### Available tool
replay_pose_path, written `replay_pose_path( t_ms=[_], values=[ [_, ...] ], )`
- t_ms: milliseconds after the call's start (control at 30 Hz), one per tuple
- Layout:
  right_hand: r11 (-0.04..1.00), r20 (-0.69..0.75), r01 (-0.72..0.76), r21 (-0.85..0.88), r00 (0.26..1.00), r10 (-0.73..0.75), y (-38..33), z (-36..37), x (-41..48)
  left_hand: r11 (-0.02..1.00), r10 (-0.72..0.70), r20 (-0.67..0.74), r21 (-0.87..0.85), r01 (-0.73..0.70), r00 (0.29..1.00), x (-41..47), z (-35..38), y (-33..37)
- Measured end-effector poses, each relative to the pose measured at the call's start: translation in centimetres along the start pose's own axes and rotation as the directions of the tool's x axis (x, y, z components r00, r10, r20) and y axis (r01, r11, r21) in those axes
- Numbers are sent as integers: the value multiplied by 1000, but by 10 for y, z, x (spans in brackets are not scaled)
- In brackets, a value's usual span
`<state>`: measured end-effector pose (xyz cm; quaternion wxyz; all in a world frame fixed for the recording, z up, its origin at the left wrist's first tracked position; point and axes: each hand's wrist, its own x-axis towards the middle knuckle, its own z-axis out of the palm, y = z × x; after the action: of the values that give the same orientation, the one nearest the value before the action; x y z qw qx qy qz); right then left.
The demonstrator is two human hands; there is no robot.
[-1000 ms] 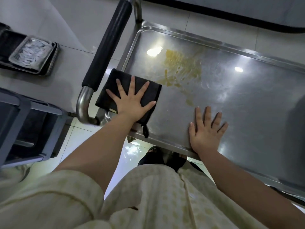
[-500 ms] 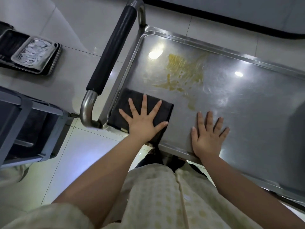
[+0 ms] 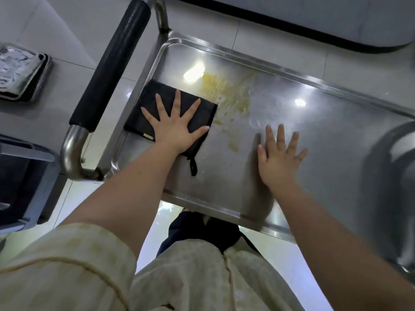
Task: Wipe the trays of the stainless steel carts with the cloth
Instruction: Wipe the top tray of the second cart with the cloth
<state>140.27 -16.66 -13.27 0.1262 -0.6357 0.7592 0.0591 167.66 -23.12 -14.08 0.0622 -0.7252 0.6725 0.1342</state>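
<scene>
beside the cloth [image 3: 146,104], a yellow smear [image 3: 224,93]

A: What is the person wearing?
B: A loose, pale cream top [image 3: 190,279] with a faint yellowish check in the cloth.
A: And the sleeves?
B: The left sleeve [image 3: 67,261] ends above the elbow, with a thin stitched line curving across it. Both forearms are bare down to the left hand [image 3: 177,131] and right hand [image 3: 278,162].
A: Anything lower down?
B: A narrow front seam [image 3: 229,274] and, under the hem, dark trousers [image 3: 202,230].
</scene>
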Motion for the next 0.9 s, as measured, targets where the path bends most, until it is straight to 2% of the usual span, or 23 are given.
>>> replay_pose_path(
  t_ms=[167,267,400,467,567,700,800,900],
  values=[
    [998,42,49,-46,998,-48,15,-6,67,1000,-8,18,2,8,1000,-6,1,2],
    [998,12,58,-25,998,-57,17,2,66,1000,8,-5,-19,-8,1000,-39,14,15],
    [997,-7,82,4,997,-82,19,1,63,998,60,-63,-31,-62,996,-109,44,65],
    [996,-14,85,-2,996,-85,21,1,62,999,44,-73,-25,-46,996,-124,50,86],
    [996,-23,93,2,995,-93,23,2,60,999,-13,-87,-43,9,996,-94,43,96],
    [995,-16,94,13,995,-94,23,3,62,993,-95,-54,-76,91,994,0,18,106],
    [995,-6,93,20,996,-93,25,4,64,998,-47,26,-48,48,999,60,-2,119],
    [995,-13,102,22,995,-101,26,1,66,1000,10,57,-17,-9,998,77,-9,118]
  ],
)
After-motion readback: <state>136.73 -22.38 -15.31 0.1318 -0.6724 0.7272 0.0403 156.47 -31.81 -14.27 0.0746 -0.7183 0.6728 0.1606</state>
